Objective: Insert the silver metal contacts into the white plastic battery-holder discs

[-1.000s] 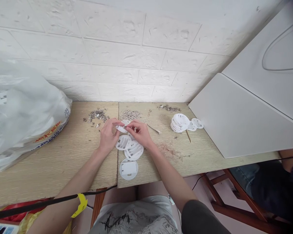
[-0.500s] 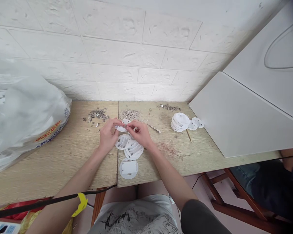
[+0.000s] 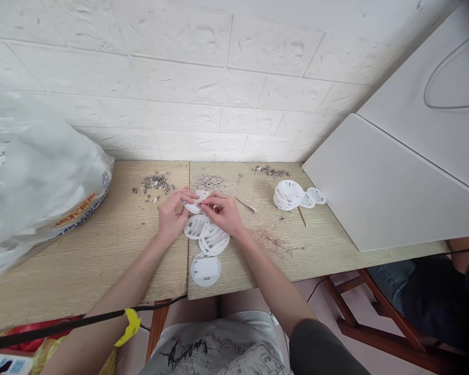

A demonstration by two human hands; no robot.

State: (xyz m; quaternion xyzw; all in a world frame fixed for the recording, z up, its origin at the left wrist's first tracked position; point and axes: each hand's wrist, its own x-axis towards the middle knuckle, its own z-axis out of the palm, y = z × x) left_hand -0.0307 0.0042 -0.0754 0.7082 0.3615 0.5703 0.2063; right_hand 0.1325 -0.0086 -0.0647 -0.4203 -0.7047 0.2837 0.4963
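Note:
My left hand (image 3: 174, 211) grips the left side of a round white plastic battery cover (image 3: 200, 196), its fingers over the top. At the cover's right edge, my right hand (image 3: 222, 211) has thumb and index finger pinched together; whatever small part they hold is too tiny to name. Just below the hands lie more round white covers (image 3: 214, 239), overlapping, with slots on the faces turned up. Nearest me, a single cover (image 3: 206, 270) lies with a flat rectangular panel upward. Beyond the hands is a heap of small metal pieces (image 3: 209, 182).
More metal parts lie in piles at left (image 3: 157, 183) and right (image 3: 271, 171). A stack of white discs (image 3: 288, 195) stands near a thin stick (image 3: 303, 217). A metal tool (image 3: 246, 204) lies right of my hand. A full plastic bag (image 3: 42, 192) and white panel (image 3: 394, 192) flank the table.
The cover has tilted slightly between my hands, and more of its right part shows. My left hand has shifted a little to the left; my right pinch stays at the cover's edge.

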